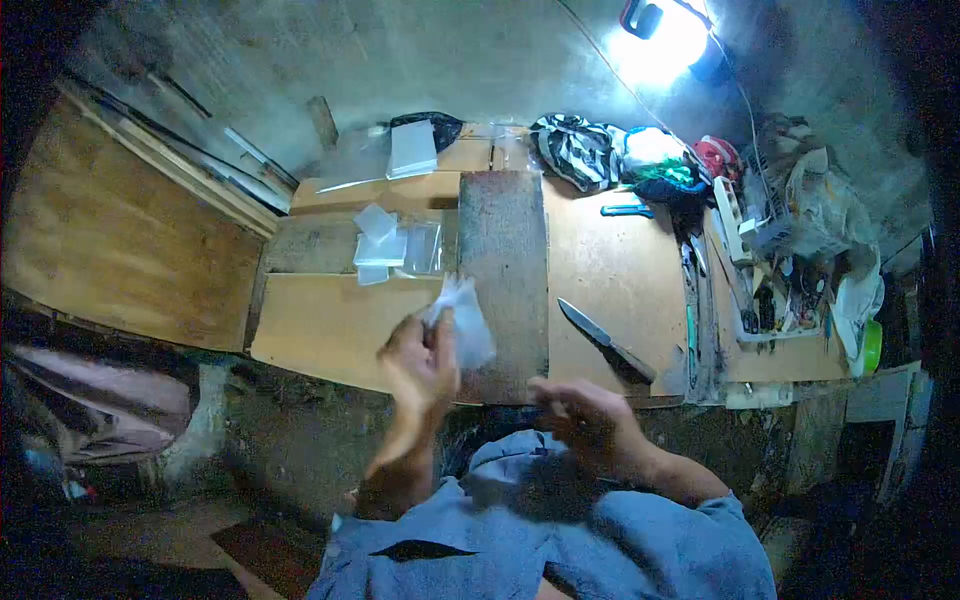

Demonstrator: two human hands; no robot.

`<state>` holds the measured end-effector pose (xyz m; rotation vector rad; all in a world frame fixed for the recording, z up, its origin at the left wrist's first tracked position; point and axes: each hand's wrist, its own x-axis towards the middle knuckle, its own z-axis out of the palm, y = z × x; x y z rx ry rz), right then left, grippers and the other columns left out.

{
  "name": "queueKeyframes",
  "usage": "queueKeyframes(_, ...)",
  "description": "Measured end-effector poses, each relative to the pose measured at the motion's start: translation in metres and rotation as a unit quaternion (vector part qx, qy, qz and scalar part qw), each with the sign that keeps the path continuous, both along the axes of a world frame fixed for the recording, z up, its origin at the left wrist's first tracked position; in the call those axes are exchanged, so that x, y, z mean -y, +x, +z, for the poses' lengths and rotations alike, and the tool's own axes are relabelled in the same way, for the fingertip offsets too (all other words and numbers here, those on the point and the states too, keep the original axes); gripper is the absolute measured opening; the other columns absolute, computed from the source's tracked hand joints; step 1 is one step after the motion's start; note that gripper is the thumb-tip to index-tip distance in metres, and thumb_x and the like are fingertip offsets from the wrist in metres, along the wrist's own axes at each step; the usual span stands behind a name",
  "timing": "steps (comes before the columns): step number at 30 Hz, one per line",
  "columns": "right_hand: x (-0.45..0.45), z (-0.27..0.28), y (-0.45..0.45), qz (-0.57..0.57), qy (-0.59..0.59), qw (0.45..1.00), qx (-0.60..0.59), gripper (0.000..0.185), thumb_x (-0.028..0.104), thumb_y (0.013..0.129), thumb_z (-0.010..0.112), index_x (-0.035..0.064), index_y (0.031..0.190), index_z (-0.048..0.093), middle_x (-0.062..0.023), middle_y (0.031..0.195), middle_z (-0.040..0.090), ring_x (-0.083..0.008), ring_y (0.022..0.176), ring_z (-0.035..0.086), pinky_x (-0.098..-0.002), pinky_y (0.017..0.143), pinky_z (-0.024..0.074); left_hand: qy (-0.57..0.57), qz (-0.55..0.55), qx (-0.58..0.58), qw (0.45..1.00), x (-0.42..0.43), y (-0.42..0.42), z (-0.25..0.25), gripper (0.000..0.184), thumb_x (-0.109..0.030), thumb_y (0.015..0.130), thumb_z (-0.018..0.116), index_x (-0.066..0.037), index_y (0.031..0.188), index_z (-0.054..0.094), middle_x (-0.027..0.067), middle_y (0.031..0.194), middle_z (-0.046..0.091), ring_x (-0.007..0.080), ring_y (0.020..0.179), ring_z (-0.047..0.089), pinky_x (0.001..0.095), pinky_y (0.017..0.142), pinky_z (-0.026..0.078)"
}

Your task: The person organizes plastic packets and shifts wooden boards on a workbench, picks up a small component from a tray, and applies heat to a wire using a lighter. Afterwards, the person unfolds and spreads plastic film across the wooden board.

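Note:
My left hand is closed, thumb and fingers pinching a thin, translucent plastic bag above the workbench. The bag's upper edge is crumpled, and its lower part is blurred. To the right, near the bench's front edge, my right hand hovers apart from the bag. Its fingers are dim and smeared, so I cannot tell whether they are closed. A knife lies on the bench beyond that hand. Several clear plastic packets rest in a loose pile beyond my left hand.
A dark board runs across the middle of the wooden workbench. A blue-handled cutter lies near striped plastic bags. On the right stands a tray of tools. A white stack sits at the back, and a lamp shines above.

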<state>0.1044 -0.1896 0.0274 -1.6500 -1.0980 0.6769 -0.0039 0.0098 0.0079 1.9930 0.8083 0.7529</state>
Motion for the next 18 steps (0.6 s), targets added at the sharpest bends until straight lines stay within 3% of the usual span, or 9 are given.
queueKeyframes(1, 0.006, -0.011, 0.007, -0.026, 0.026, 0.999, -0.006, 0.031, -0.001, 0.081, 0.058, 0.0022, 0.112, 0.057, -0.0124, 0.098, 0.064, -0.0237, 0.087, 0.063, -0.0321, 0.072, 0.051, -0.043, 0.055, 0.076, 0.995, -0.004, 0.0, 0.001, 0.01, -0.011, 0.086, 0.06, -0.001, 0.085, 0.064, -0.0014, 0.068, 0.058, 0.0065, 0.058, 0.046, 0.0257, 0.052, 0.04)
queueKeyframes(2, 0.006, -0.021, 0.022, -0.094, 0.001, 0.995, 0.014, 0.028, 0.001, 0.083, 0.057, 0.0043, 0.111, 0.057, -0.0101, 0.091, 0.063, -0.02, 0.078, 0.061, -0.0314, 0.066, 0.0501, -0.108, 0.025, 0.109, 0.988, -0.003, -0.007, -0.003, 0.008, -0.006, 0.086, 0.061, 0.001, 0.088, 0.065, -0.0038, 0.072, 0.059, 0.0028, 0.064, 0.045, 0.0215, 0.055, 0.039)
queueKeyframes(4, 0.005, -0.041, 0.054, -0.226, -0.052, 0.972, 0.036, 0.024, 0.004, 0.086, 0.056, 0.0084, 0.109, 0.057, -0.0056, 0.078, 0.061, -0.0126, 0.061, 0.057, -0.03, 0.055, 0.0485, -0.183, 0.015, 0.137, 0.973, 0.001, -0.011, -0.005, 0.009, -0.005, 0.085, 0.061, 0.001, 0.091, 0.065, -0.0025, 0.075, 0.061, 0.0032, 0.066, 0.048, 0.0213, 0.059, 0.041)
queueKeyframes(5, 0.007, -0.065, 0.078, -0.249, -0.075, 0.956, 0.133, 0.025, 0.007, 0.086, 0.057, 0.009, 0.111, 0.056, -0.0062, 0.078, 0.061, -0.0129, 0.061, 0.057, -0.0297, 0.055, 0.0481, -0.258, -0.001, 0.165, 0.952, 0.005, -0.011, -0.006, 0.011, -0.004, 0.085, 0.062, 0.0, 0.094, 0.066, -0.0011, 0.078, 0.063, 0.0037, 0.069, 0.05, 0.021, 0.062, 0.043)
queueKeyframes(6, 0.005, -0.076, 0.094, -0.278, -0.074, 0.954, 0.086, 0.028, 0.007, 0.085, 0.056, 0.0079, 0.113, 0.055, -0.0113, 0.082, 0.063, -0.0216, 0.066, 0.062, -0.0342, 0.06, 0.0492, -0.303, -0.016, 0.203, 0.931, 0.015, -0.01, 0.001, 0.015, -0.003, 0.084, 0.063, -0.002, 0.098, 0.067, 0.0009, 0.084, 0.065, 0.0057, 0.075, 0.055, 0.022, 0.069, 0.046)
queueKeyframes(7, 0.008, -0.096, 0.112, -0.277, -0.075, 0.954, 0.085, 0.028, 0.007, 0.085, 0.056, 0.0079, 0.113, 0.055, -0.0113, 0.082, 0.063, -0.0216, 0.066, 0.062, -0.0342, 0.06, 0.0492, -0.304, -0.015, 0.201, 0.931, 0.02, -0.012, 0.001, 0.015, -0.003, 0.084, 0.063, -0.002, 0.098, 0.067, 0.0009, 0.084, 0.065, 0.0057, 0.075, 0.055, 0.022, 0.069, 0.046)
queueKeyframes(9, 0.021, -0.14, 0.15, -0.26, -0.129, 0.913, 0.287, 0.03, 0.008, 0.083, 0.054, 0.0075, 0.114, 0.054, -0.0174, 0.086, 0.063, -0.0342, 0.076, 0.062, -0.0405, 0.066, 0.0485, -0.369, -0.022, 0.147, 0.918, 0.028, -0.015, -0.002, 0.015, -0.002, 0.083, 0.064, -0.002, 0.098, 0.067, 0.0018, 0.086, 0.066, 0.0074, 0.077, 0.058, 0.024, 0.072, 0.048)
queueKeyframes(12, 0.028, -0.175, 0.181, -0.266, -0.19, 0.894, 0.306, 0.03, 0.009, 0.082, 0.053, 0.0066, 0.112, 0.055, -0.0211, 0.09, 0.061, -0.0416, 0.084, 0.058, -0.0455, 0.07, 0.0465, -0.419, -0.02, 0.133, 0.898, 0.034, -0.021, 0.006, 0.016, -0.001, 0.082, 0.064, -0.002, 0.098, 0.067, 0.002, 0.086, 0.066, 0.0079, 0.076, 0.058, 0.0241, 0.071, 0.049)
queueKeyframes(18, 0.035, -0.205, 0.205, -0.224, -0.194, 0.898, 0.326, 0.037, 0.003, 0.078, 0.052, 0.0087, 0.114, 0.054, -0.02, 0.094, 0.058, -0.0395, 0.089, 0.056, -0.0457, 0.074, 0.0449, -0.446, -0.026, 0.206, 0.871, 0.036, -0.027, -0.003, 0.015, -0.002, 0.082, 0.065, -0.002, 0.097, 0.066, 0.0027, 0.087, 0.066, 0.0088, 0.077, 0.059, 0.0245, 0.072, 0.049)
